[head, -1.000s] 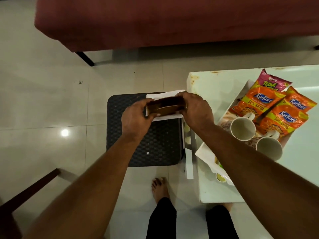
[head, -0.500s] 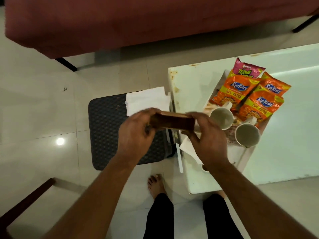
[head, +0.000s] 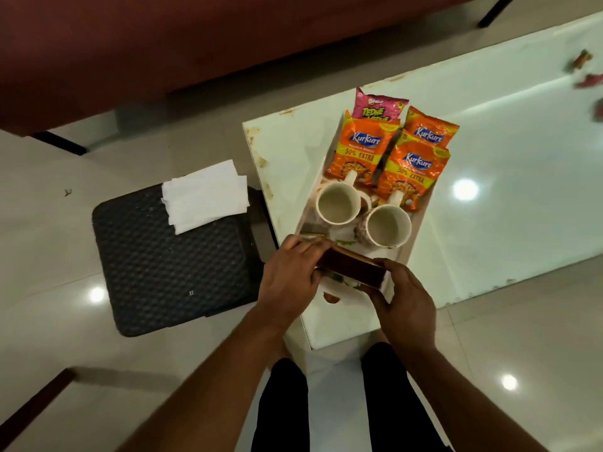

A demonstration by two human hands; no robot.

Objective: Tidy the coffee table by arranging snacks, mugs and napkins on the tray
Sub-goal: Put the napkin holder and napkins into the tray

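Both hands grip a brown wooden holder [head: 350,267] over the near end of the white tray [head: 421,220]: my left hand [head: 290,275] holds its left end, my right hand [head: 403,300] its right end. Farther along the tray stand two empty white mugs, one on the left [head: 337,203] and one on the right [head: 388,226]. Beyond them lie three orange snack packets [head: 362,148] and a pink one [head: 378,107]. A stack of white napkins [head: 205,195] lies on a black stool [head: 169,262] left of the table.
The white coffee table [head: 505,164] runs to the right, with small wrappers [head: 580,60] at its far end. A dark red sofa [head: 195,50] spans the back. A wooden chair edge [head: 29,406] shows at the bottom left. My legs and feet are at the table's near corner.
Both hands have carried the wooden holder from above the stool to the right, over the tray's near end. The napkins stayed on the stool.
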